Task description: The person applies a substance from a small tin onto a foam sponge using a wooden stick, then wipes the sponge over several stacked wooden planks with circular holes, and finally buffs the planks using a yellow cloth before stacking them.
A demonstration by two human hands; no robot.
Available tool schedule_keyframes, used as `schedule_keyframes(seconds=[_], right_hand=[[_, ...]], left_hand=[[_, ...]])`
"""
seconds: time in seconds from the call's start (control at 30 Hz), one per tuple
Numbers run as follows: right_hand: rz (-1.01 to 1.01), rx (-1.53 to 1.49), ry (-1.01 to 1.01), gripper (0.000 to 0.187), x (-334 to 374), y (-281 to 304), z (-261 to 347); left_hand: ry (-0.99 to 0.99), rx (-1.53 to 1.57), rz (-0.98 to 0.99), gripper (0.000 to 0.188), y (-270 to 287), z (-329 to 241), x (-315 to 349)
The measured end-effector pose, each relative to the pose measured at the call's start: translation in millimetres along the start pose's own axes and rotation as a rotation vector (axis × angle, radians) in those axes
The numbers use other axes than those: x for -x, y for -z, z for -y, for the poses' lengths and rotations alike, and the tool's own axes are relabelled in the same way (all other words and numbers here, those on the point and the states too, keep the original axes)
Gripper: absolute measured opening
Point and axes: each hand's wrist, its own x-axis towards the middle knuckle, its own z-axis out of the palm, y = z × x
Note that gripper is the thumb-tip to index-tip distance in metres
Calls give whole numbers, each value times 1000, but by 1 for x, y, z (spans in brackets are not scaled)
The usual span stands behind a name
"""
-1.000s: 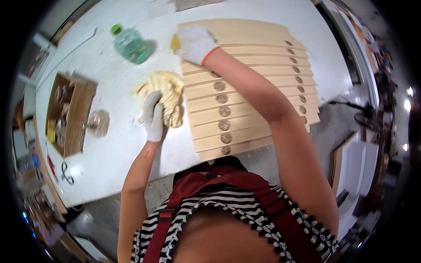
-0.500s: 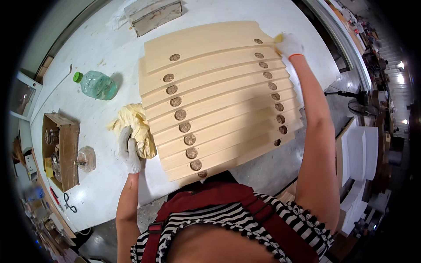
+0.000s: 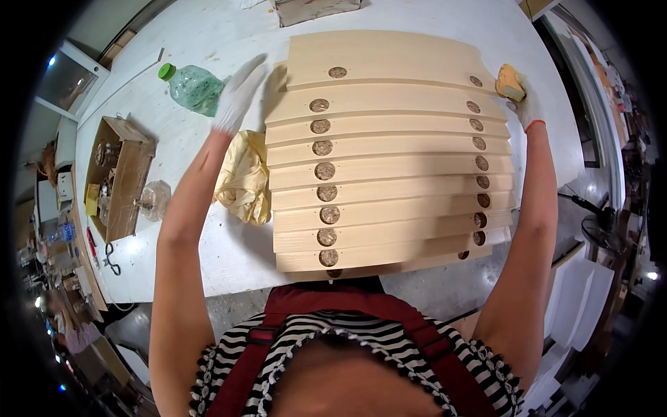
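Observation:
A stack of pale wooden boards (image 3: 389, 158) lies in front of me, overlapping in steps. Each visible board end has a round hole or recess showing a speckled brown surface. My left hand (image 3: 240, 94), in a white glove, is held flat with fingers stretched out beside the stack's far left corner, near a green-tinted plastic bottle (image 3: 196, 90). A crumpled yellow cloth (image 3: 244, 182) lies against the stack's left side. At the far right corner, my gloved right hand (image 3: 531, 108) grips a yellow sponge-like block (image 3: 511, 82); its fingers are partly hidden.
On the left of the white table (image 3: 187, 260) stand an open cardboard box (image 3: 132, 187) with small items and a clear plastic bag (image 3: 154, 200). Black scissors (image 3: 112, 258) lie nearby. A worn block (image 3: 316, 8) sits at the far edge; a black fan (image 3: 603, 226) stands right.
My left hand has left the yellow cloth and moved farther away along the stack's left side, its fingers now straight. The right hand still holds the block. The whole view has shifted.

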Motion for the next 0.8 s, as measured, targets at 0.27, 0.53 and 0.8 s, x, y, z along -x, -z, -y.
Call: schedule_keyframes(seconds=[0.27,0.53,0.8], right_hand=[[61,109,-6,36,-2,-3,-5],[115,66,-16,41,43,-18,2],[111,78,-25,44,50,-9,3]], left_hand=[[188,-294,225,75,-37,32,-58],[157,-384,308,68,-6,20,-28],[117,-466,308,72,9,8,2]])
